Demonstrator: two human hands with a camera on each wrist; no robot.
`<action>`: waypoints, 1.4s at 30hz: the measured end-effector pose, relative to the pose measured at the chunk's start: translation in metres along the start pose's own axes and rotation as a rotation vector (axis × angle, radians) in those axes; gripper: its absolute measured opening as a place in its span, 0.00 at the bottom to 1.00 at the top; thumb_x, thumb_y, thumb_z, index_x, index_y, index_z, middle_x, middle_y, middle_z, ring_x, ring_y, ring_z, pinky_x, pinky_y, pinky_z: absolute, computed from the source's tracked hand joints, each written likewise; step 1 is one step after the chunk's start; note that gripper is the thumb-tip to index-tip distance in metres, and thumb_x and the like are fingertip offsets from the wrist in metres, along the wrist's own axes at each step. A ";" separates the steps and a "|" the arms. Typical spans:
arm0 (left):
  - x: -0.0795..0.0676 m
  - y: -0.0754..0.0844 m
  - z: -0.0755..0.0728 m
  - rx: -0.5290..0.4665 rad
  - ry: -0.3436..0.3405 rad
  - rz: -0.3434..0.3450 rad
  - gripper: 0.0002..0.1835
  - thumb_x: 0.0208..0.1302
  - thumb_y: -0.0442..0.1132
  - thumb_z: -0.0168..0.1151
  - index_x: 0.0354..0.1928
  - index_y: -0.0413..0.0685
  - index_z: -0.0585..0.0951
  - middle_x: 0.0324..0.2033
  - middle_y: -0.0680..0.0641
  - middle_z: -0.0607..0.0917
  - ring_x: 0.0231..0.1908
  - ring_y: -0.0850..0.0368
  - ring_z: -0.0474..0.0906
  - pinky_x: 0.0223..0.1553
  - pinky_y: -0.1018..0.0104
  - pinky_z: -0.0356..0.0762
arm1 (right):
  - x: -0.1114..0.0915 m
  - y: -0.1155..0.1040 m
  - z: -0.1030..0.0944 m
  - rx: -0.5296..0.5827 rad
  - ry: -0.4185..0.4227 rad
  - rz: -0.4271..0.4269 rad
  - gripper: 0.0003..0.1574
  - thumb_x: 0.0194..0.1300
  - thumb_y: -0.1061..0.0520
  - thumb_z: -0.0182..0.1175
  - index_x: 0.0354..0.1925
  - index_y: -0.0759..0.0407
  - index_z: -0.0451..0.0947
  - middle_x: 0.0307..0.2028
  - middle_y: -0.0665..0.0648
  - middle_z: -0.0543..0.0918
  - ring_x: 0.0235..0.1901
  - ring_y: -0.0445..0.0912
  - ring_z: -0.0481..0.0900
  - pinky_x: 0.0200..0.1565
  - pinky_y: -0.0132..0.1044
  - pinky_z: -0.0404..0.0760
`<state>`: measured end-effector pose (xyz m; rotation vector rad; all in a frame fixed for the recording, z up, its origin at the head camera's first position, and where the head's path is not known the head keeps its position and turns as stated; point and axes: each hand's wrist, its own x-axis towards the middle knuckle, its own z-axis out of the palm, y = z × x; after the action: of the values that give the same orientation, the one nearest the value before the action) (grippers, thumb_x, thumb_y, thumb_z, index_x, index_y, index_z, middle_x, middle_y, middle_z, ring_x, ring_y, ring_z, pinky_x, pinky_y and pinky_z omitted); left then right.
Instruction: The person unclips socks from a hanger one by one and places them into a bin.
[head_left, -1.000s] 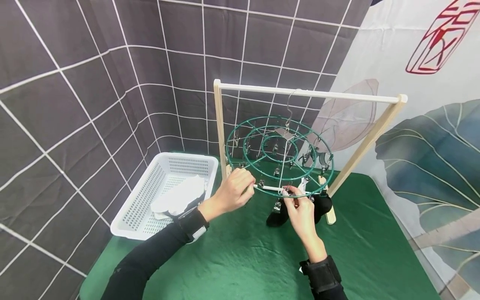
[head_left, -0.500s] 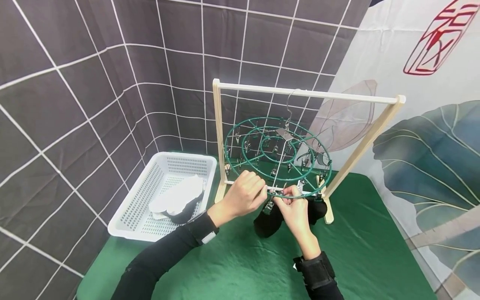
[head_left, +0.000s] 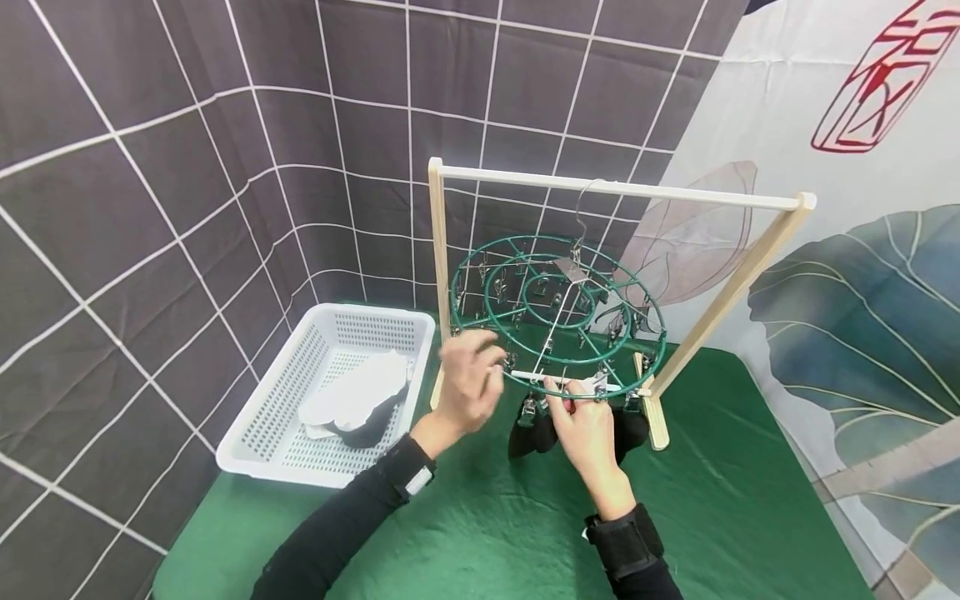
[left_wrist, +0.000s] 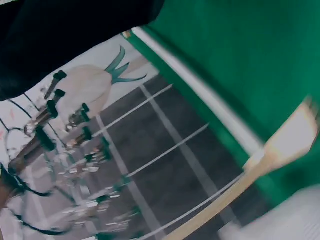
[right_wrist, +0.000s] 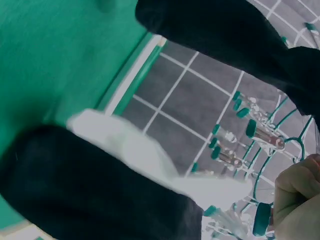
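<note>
The round green drying hanger [head_left: 542, 358] hangs from the rack, with metal clips around its rings. At its front rim my right hand [head_left: 588, 429] pinches a clip; a green-tipped clip [right_wrist: 262, 219] sticks out beside the fingers in the right wrist view. Black socks [head_left: 534, 435] hang below the rim around this hand. In the right wrist view a black sock [right_wrist: 100, 185] and a white sock [right_wrist: 135, 145] hang close together. My left hand [head_left: 471, 379] is just left of the hanger's front, blurred, its fingers loosely bent and holding nothing.
A white plastic basket [head_left: 258, 408] with white and dark cloth [head_left: 360, 396] in it stands at the left on the green tablecloth [head_left: 480, 533]. The wooden rack's right leg [head_left: 727, 300] and white top bar [head_left: 622, 187] frame the hanger.
My left hand first moved right toward the hanger's front clips, then drew back left off the rim. The right hand moved slightly left along the rim; the socks and hanger shifted a little.
</note>
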<state>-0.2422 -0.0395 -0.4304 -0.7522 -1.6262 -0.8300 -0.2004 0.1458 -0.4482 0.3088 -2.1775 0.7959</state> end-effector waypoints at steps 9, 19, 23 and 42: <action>-0.058 0.031 0.009 -0.527 0.223 -1.237 0.12 0.71 0.34 0.42 0.50 0.32 0.68 0.43 0.38 0.75 0.45 0.50 0.71 0.48 0.64 0.65 | 0.001 -0.003 -0.006 -0.022 -0.032 -0.033 0.19 0.59 0.56 0.64 0.20 0.52 0.65 0.14 0.45 0.63 0.13 0.43 0.63 0.19 0.38 0.64; -0.064 0.035 0.024 -0.636 -0.489 -1.208 0.26 0.75 0.53 0.38 0.47 0.36 0.76 0.46 0.42 0.77 0.50 0.51 0.72 0.54 0.57 0.69 | 0.009 0.000 -0.006 -0.018 -0.019 -0.075 0.18 0.62 0.51 0.63 0.20 0.53 0.68 0.13 0.46 0.64 0.13 0.43 0.63 0.19 0.37 0.62; -0.061 0.034 0.021 -0.710 -0.494 -1.201 0.20 0.75 0.49 0.43 0.35 0.40 0.73 0.24 0.51 0.71 0.20 0.60 0.69 0.22 0.69 0.70 | 0.009 0.003 -0.007 -0.061 -0.014 -0.066 0.23 0.59 0.52 0.66 0.18 0.53 0.64 0.13 0.46 0.62 0.14 0.46 0.62 0.19 0.39 0.62; -0.049 0.049 -0.002 -0.589 -0.530 -1.082 0.14 0.72 0.45 0.50 0.34 0.42 0.75 0.17 0.54 0.65 0.12 0.67 0.59 0.15 0.74 0.60 | -0.004 0.014 -0.004 0.036 0.025 -0.093 0.27 0.56 0.57 0.67 0.15 0.53 0.59 0.12 0.44 0.58 0.12 0.40 0.55 0.17 0.33 0.56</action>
<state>-0.1912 -0.0169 -0.4718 -0.4433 -2.3165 -2.0753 -0.2022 0.1586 -0.4551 0.4134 -2.1108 0.7838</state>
